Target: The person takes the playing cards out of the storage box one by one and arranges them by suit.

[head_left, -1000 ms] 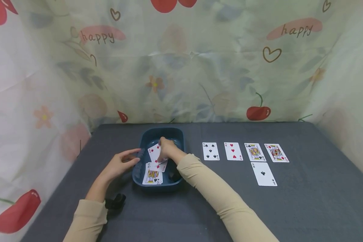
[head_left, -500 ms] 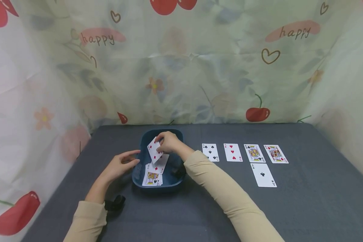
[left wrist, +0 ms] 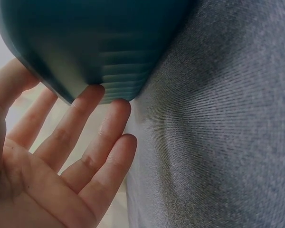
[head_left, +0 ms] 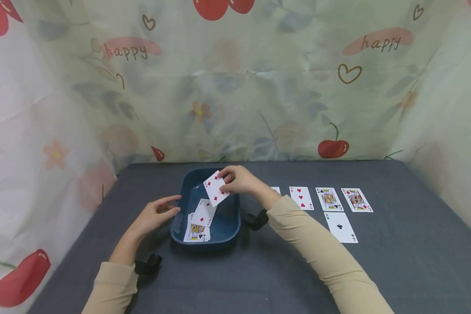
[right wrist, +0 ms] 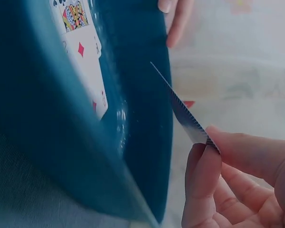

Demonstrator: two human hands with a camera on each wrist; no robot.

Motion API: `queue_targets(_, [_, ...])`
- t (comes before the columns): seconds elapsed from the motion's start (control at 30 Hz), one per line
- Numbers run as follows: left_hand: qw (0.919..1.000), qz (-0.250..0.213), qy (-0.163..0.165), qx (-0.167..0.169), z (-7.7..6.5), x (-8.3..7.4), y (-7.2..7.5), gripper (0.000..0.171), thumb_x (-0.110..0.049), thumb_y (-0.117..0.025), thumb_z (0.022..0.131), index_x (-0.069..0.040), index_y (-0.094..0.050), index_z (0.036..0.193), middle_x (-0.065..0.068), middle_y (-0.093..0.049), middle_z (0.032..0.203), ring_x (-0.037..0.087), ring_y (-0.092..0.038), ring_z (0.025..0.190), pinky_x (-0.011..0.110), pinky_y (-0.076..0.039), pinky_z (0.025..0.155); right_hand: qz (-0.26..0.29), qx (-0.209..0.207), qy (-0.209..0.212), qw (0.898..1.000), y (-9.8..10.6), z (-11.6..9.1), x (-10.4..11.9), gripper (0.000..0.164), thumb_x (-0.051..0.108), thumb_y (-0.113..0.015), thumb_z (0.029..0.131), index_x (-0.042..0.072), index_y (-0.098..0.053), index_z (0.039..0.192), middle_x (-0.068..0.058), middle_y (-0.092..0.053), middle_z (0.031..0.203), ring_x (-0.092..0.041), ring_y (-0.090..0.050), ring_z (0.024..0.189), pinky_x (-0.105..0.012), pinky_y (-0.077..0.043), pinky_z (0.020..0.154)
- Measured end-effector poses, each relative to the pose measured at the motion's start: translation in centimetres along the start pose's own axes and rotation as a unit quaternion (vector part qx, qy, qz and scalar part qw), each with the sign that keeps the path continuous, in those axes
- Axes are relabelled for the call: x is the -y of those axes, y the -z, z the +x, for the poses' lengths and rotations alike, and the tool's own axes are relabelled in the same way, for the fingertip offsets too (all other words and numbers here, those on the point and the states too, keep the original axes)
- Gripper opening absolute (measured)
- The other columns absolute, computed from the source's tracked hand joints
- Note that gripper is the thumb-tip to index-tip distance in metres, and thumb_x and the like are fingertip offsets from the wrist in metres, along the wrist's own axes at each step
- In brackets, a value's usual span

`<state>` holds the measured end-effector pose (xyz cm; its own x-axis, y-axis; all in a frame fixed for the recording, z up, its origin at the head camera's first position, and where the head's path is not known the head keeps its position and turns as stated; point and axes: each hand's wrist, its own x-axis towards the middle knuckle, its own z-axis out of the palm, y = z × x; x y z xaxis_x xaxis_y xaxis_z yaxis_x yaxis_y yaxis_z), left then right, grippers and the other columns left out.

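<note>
Card with red diamonds [head_left: 213, 186] is up in the right hand [head_left: 241, 179], face visible on my head view, nearly edge-on in the right wrist view. Right grip is pinching it at its right edge, thumb against fingers. I have it in the air above the blue tray [head_left: 225, 224], toward the tray's far right side.

Left hand [head_left: 153, 216] sits at the tray's left wall, grip spread, fingers apart, holding nothing. Left wrist view puts the fingertips right by the wall; I can't tell if they touch it.

Inside the tray, left part: two of diamonds [head_left: 203, 212] lies tilted, overlapping a black-suit picture card [head_left: 196, 234] at the near end.

Right of the tray, on the grey counter [head_left: 212, 279], I get a far row, left to right: a card [head_left: 276, 189] mostly hidden behind the right arm, three of hearts [head_left: 300, 198], black-suit king [head_left: 329, 199], red-suit picture card [head_left: 357, 200]. Ace of clubs [head_left: 341, 226] lies just on the near side of that king, partly covered by the right sleeve [head_left: 318, 250]
</note>
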<state>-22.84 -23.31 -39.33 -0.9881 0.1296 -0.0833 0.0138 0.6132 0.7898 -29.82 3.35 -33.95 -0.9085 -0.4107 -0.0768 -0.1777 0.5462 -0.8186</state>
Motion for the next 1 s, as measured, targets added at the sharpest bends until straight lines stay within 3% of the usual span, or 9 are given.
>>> queue_targets(0.33, [1.0000, 0.003, -0.004, -0.005, -0.1, 0.1, 0.0, 0.051, -0.033, -0.057, 0.092, -0.014, -0.046, 0.138, 0.022, -0.055, 0.130, 0.033, -0.054, 0.117, 0.050, -0.044, 0.096, 0.039, -0.020, 0.006, 0.999, 3.4, -3.3, -2.6, 0.042, 0.008, -0.069, 0.081, 0.008, -0.058, 0.122, -0.016, -0.061, 0.105, -0.012, -0.060, 0.074, -0.026, -0.053, 0.068])
queue_targets(0.63, [1.0000, 0.006, -0.003, -0.006, -0.1, 0.1, -0.1, 0.050, -0.031, -0.057, 0.093, -0.014, -0.045, 0.138, 0.022, -0.054, 0.130, 0.032, -0.054, 0.116, 0.049, -0.045, 0.095, 0.072, -0.035, 0.032, 0.996, 6.8, -7.8, -6.2, 0.047, 0.009, -0.066, 0.084, 0.005, -0.051, 0.128, -0.018, -0.056, 0.109, -0.008, -0.061, 0.075, -0.030, -0.051, 0.073])
queue_targets(0.83, [0.9999, 0.008, -0.004, -0.005, 0.0, 0.0, -0.1, 0.050, -0.031, -0.057, 0.093, -0.014, -0.045, 0.139, 0.022, -0.053, 0.132, 0.033, -0.054, 0.116, 0.049, -0.045, 0.096, 0.054, -0.069, 0.029, 0.996, 9.2, -10.6, -9.0, 0.048, 0.012, -0.064, 0.087, 0.003, -0.048, 0.131, -0.021, -0.053, 0.119, -0.004, -0.061, 0.086, -0.026, -0.052, 0.076])
queue_targets(1.0, [0.9999, 0.012, -0.003, -0.005, 0.0, 0.0, -0.2, 0.051, -0.032, -0.057, 0.093, -0.014, -0.045, 0.139, 0.022, -0.053, 0.132, 0.034, -0.054, 0.117, 0.049, -0.045, 0.095, 0.042, -0.099, -0.001, 0.994, 10.9, -13.2, -11.0, 0.050, 0.017, -0.064, 0.087, 0.004, -0.046, 0.132, -0.021, -0.053, 0.117, -0.003, -0.060, 0.085, -0.028, -0.053, 0.076])
